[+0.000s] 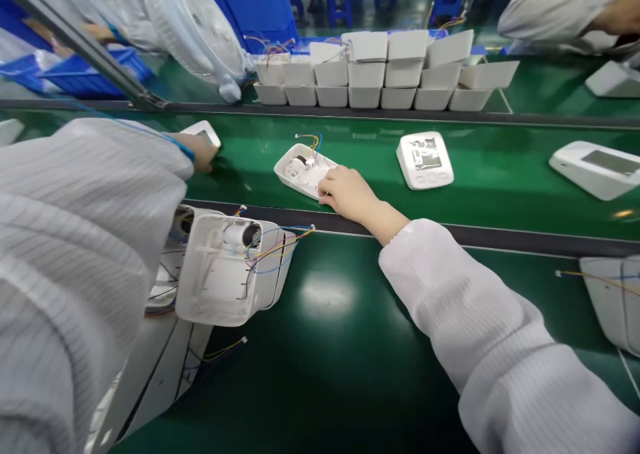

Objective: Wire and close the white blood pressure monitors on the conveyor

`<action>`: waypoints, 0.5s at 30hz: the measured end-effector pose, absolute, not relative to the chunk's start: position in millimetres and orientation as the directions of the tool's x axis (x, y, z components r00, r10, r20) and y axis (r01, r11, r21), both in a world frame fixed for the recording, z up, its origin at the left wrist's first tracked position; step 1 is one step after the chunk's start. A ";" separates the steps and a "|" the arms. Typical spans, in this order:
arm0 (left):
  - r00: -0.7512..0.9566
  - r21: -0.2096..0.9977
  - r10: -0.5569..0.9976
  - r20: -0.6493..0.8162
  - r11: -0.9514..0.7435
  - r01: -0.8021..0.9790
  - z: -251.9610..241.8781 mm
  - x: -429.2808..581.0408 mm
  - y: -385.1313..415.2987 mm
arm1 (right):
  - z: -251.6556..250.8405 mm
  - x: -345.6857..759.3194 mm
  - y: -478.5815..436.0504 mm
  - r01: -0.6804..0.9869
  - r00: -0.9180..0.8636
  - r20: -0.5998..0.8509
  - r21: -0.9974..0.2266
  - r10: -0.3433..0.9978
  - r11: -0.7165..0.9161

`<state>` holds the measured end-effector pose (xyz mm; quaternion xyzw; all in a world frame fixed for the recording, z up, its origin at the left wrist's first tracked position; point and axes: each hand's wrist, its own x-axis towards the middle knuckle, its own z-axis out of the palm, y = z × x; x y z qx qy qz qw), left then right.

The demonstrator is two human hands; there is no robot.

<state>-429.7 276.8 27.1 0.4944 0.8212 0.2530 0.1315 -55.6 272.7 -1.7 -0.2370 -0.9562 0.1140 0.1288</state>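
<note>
My right hand [347, 191] has its fingers closed on the near right rim of a white plastic housing [320, 187] lying on the green belt. Inside that open shell sit a small white motor or pump [296, 167] and thin coloured wires with a connector [314, 139]. At the left, my left hand [204, 153] is over the belt, right beside a white device with a screen [206, 131]. Its fingers are turned down and mostly hidden, so I cannot tell whether it grips that device.
On the belt [360, 154] lie two white display units [426, 161] [597, 167]. Stacked housings with wires [220, 267] stand near left; another housing [613, 301] is at right. White shells [365, 74] line the far ledge beside a fan [200, 27]. Co-workers' sleeves [555, 14] show beyond.
</note>
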 end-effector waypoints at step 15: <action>-0.574 0.648 0.818 -0.029 0.453 0.613 12.4 -458.9 278.4 | -6.0 147.2 77.8 0.633 -0.648 0.414 -0.173 0.639 0.754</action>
